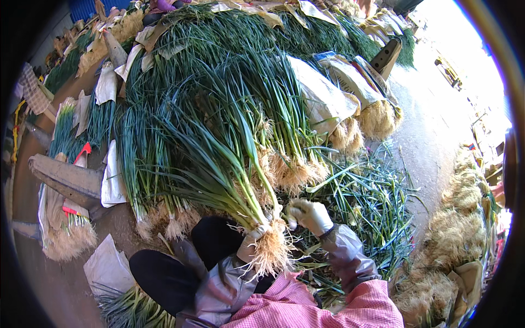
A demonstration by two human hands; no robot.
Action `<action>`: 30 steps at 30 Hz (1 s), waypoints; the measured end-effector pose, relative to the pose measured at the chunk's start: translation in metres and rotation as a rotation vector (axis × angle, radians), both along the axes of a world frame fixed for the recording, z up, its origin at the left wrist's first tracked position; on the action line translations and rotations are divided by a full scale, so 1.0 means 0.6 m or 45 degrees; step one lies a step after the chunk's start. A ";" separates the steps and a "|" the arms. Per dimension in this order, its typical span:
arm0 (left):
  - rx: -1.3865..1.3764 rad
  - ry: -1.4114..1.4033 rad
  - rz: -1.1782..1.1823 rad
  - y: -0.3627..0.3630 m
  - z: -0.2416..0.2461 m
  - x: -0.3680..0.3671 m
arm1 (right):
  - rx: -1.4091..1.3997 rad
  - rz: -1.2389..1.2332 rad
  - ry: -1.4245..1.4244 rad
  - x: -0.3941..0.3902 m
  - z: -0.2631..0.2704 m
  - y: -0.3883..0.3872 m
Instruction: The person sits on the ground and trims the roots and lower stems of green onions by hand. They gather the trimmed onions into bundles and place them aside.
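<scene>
My left hand (247,247), in a light glove and partly hidden behind roots, grips a bunch of green onions (250,192) at its base. The bunch's pale, shaggy roots (270,248) hang towards me, while its long green leaves fan away to the upper left. Just right of the stalk bases is my right hand (310,216), in a whitish glove with curled fingers; whether it pinches anything is unclear. Stripped green onion leaves (365,209) lie in a heap beyond and below it. More rooted green onions (293,168) lie directly in front of the held bunch.
A large pile of green onions (213,41) spreads ahead, partly covered by white sacks (322,94). Worn brackets stick out at left (67,176) and upper right (385,57). Trimmed bundles with bushy roots (459,229) line the right side. Another bundle (135,309) lies at lower left.
</scene>
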State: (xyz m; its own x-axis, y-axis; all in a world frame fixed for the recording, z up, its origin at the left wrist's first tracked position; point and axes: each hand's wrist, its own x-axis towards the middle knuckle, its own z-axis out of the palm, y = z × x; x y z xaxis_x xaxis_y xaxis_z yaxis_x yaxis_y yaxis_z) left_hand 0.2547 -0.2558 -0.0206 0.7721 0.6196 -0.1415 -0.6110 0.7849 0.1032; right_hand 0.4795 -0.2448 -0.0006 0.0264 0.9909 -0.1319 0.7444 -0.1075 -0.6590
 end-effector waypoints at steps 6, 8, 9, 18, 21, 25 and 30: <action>-0.104 0.291 0.141 -0.017 -0.021 -0.005 | 0.360 0.468 0.368 -0.062 0.054 0.036; -0.091 0.321 0.244 -0.017 -0.033 0.000 | 0.254 0.472 0.062 -0.073 0.064 0.037; -0.037 0.418 0.302 -0.016 -0.037 0.002 | 0.384 0.420 0.090 -0.077 0.066 0.035; -0.008 -0.193 0.196 -0.006 0.032 -0.014 | -0.376 -0.108 1.089 -0.031 0.072 0.034; 0.387 -0.466 0.210 0.002 0.047 -0.016 | 0.314 -0.099 0.370 -0.022 0.041 0.144; 0.016 0.059 0.156 0.001 0.030 -0.014 | 0.625 -0.002 -0.587 -0.070 -0.041 0.337; 0.018 -0.186 0.252 0.017 -0.009 -0.020 | 0.257 -0.098 -0.226 -0.087 -0.065 0.359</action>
